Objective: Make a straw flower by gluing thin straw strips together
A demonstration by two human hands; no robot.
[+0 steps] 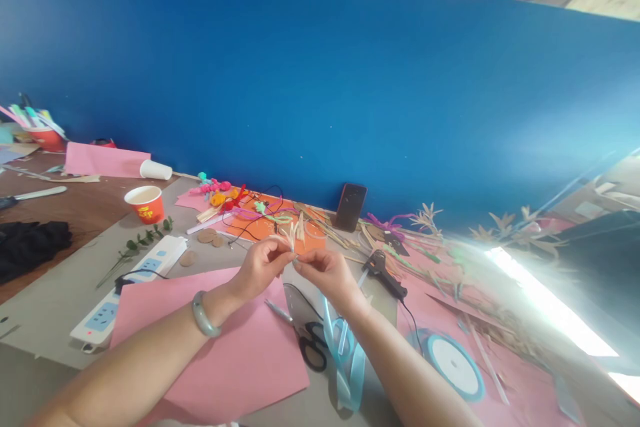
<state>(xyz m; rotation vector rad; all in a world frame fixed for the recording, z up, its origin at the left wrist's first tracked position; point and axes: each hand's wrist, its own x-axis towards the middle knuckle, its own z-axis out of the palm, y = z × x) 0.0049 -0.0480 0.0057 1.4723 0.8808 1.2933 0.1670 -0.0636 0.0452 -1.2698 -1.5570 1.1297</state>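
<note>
Close together over the table, my two hands meet at the fingertips. My left hand [263,263], with a bangle on its wrist, pinches the base of a small pale straw flower [292,235] whose thin petals point up. Thumb and forefinger of my right hand [327,272] are closed at the same base. Light blue ribbon [356,373] hangs in loops below my right wrist; whether its end is between the fingers is hidden. Black-handled scissors [314,353] lie under the hands, beside a pink paper sheet [225,360].
A white power strip [131,287] and a paper cup [146,205] stand left. A black glue gun [385,275] and ribbon spool [455,365] lie right. A phone [351,205] leans on the blue partition [320,80], near orange paper [245,225] with craft pieces.
</note>
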